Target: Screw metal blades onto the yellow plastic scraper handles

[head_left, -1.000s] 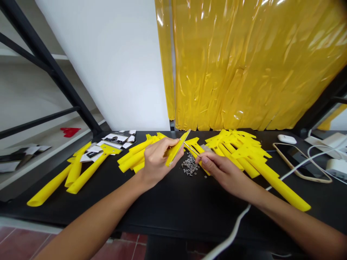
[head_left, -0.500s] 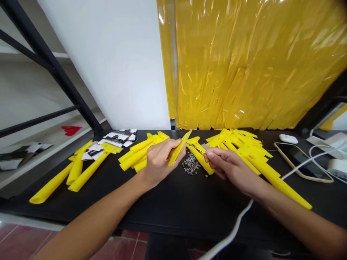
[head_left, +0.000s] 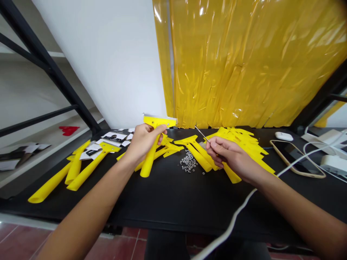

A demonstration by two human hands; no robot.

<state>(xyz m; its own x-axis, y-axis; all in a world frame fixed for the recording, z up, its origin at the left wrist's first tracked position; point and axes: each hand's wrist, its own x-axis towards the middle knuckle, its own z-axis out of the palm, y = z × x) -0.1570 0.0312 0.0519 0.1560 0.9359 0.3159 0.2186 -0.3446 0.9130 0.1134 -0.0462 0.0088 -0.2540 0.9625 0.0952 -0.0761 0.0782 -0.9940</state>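
Observation:
A yellow scraper point(head_left: 148, 160) with a pale blade along its top edge and two screws in its head is gripped by my left hand point(head_left: 145, 139), its handle pointing down. My right hand point(head_left: 223, 153) pinches a thin metal rod-like tool point(head_left: 202, 133), whose tip points up and left, apart from the scraper. Between the hands lies a pile of small screws and nuts point(head_left: 189, 161) on the black table point(head_left: 168, 202). Several yellow scraper handles point(head_left: 199, 157) lie just behind and beside the pile, partly hidden by my hands.
More yellow handles point(head_left: 90, 168) lie at the left, near black and white cardboard pieces point(head_left: 116, 136). At the right are a phone point(head_left: 295, 159), a white earbud case point(head_left: 283, 136) and a white cable point(head_left: 235, 220). Yellow plastic sheeting point(head_left: 230, 65) hangs behind.
My left hand has moved left and turned the scraper so its flat face shows. The tool in my right hand is now away from the scraper, its tip raised.

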